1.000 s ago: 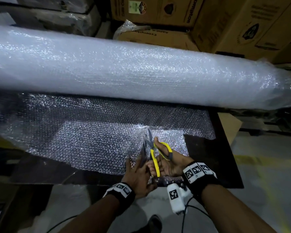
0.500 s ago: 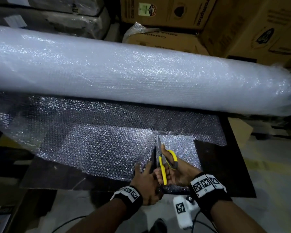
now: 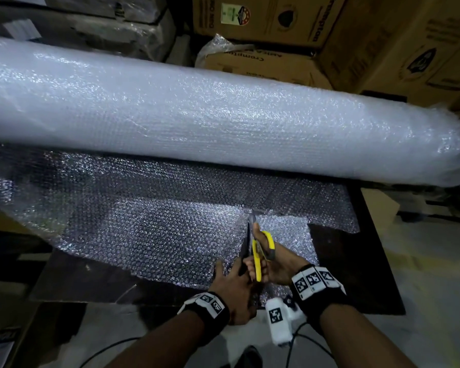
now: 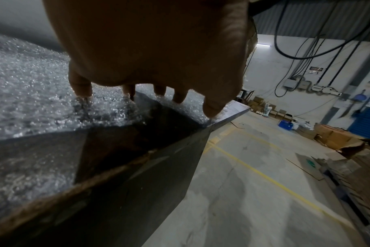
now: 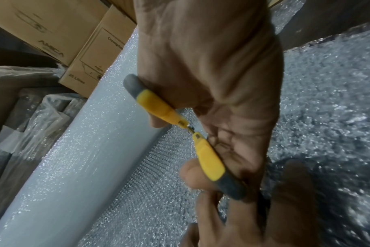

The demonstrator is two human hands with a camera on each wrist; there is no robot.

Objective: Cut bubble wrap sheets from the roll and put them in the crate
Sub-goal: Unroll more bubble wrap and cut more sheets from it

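1. One bubble wrap roll (image 3: 197,115).
2. One unrolled sheet (image 3: 144,221), partly cut.
3. One pair of scissors (image 3: 256,251).
4. Two hands: left hand (image 3: 234,285), right hand (image 3: 279,264).
5. One table (image 3: 356,274).
6. At least four cardboard boxes (image 3: 263,17).

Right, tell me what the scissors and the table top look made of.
Scissors: handles look like yellow plastic with grey, matt, perhaps rubbery ends; blades dark, likely metal. Table top: dark, faintly glossy board, its rough brown edge suggesting plywood or laminate, though that is uncertain.

Cardboard boxes (image 3: 290,19) are standing stacked behind; a concrete floor (image 4: 254,192) with yellow lines is stretching toward cabled walls (image 4: 306,55)
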